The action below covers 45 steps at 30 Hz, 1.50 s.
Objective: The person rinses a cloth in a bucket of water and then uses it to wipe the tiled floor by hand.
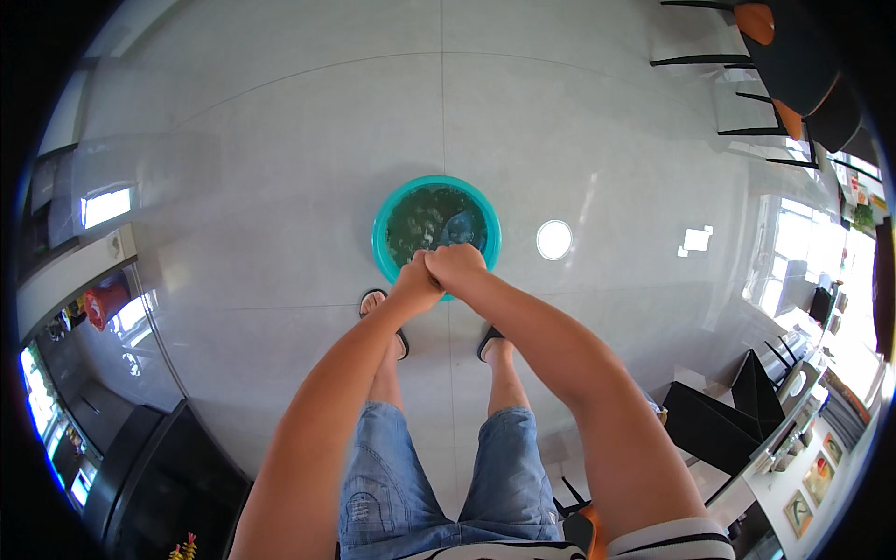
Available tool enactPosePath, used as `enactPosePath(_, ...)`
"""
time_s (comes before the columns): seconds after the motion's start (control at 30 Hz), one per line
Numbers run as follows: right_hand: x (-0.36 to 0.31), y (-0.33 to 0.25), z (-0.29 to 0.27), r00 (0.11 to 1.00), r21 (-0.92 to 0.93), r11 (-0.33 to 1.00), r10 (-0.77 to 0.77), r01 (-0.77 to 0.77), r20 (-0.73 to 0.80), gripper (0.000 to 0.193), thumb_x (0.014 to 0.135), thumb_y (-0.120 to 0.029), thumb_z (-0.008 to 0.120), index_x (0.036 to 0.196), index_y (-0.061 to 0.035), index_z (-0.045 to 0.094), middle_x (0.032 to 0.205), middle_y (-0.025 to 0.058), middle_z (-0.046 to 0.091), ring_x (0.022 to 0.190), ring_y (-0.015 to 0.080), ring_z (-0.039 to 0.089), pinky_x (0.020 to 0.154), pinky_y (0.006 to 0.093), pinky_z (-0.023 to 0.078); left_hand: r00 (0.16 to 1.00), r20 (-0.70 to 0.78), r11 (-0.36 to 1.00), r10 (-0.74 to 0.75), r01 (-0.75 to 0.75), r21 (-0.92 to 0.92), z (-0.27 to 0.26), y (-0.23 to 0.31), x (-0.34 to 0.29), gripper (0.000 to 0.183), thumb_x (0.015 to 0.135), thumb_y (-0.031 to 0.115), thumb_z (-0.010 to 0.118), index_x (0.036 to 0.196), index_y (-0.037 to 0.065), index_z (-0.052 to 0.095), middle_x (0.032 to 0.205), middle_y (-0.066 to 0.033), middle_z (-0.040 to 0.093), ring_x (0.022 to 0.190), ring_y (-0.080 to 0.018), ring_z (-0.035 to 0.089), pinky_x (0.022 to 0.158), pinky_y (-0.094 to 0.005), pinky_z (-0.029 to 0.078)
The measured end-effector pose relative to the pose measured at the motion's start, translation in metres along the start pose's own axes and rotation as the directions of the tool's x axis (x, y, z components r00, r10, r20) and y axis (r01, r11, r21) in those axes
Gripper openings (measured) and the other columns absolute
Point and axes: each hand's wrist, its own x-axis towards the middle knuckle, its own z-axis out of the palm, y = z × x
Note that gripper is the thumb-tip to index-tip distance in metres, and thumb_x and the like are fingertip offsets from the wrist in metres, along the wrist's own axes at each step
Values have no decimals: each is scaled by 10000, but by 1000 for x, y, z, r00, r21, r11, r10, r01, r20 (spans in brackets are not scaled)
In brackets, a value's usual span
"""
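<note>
Large pale grey floor tiles fill most of the frame, with thin seams crossing and bright glare spots right of centre. At the upper right stand chairs with dark seats, orange parts and thin black legs. On the right, lower down, is an angular black panelled object, and in the lower right corner a white surface bears small colourful pictures. A glossy black cabinet takes up the lower left, with a red item above it near the left edge.

Denim shorts and dark sandals show below centre. The left hand and right hand meet just below centre and cover part of the near rim of a basin. Their fingers are curled closed; whether they grip anything cannot be told.

The basin sits on the floor slightly above the frame's middle: round, with a smooth teal rim, holding dark greenish liquid with whitish patches and a bluish-grey patch at its right.
</note>
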Motion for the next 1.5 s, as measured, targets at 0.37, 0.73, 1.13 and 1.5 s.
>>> enactPosePath(0.37,-65,-3,-18,996,670,741,84,-45,-26,499,673,-192,798,1129,-63,640,1123,165,676,1040,367,651,873,436,532,987,-158,916,-14,77,393,-36,92,-76,426,798,114,684,1156,146,454,983,-183,686,959,-422,655,768,-502,513)
enactPosePath(0.73,-192,-103,-19,879,921,-195,415,336,-233,652,851,-86,699,1435,-127,414,1213,37,568,1078,146,564,851,310,518,904,-360,972,231,-203,116,-44,134,-216,613,722,76,805,1244,81,485,1220,-196,584,1146,-400,562,921,-459,478)
enactPosePath(1.13,-338,-192,-86,691,746,-165,543,645,-478,399,948,-6,608,1336,-80,549,1139,18,647,1023,109,620,835,263,538,936,-103,898,336,-351,-266,-97,192,-349,543,966,386,646,1368,42,523,1218,-82,602,1115,-162,560,967,-295,448)
enactPosePath(1.5,-484,-280,-26,262,744,26,927,667,-267,288,897,-221,739,1099,-36,650,912,3,644,831,65,592,704,237,487,705,405,796,582,-392,-462,-32,249,-456,301,992,201,624,1231,29,563,1109,-7,612,1028,-79,561,926,-254,451)
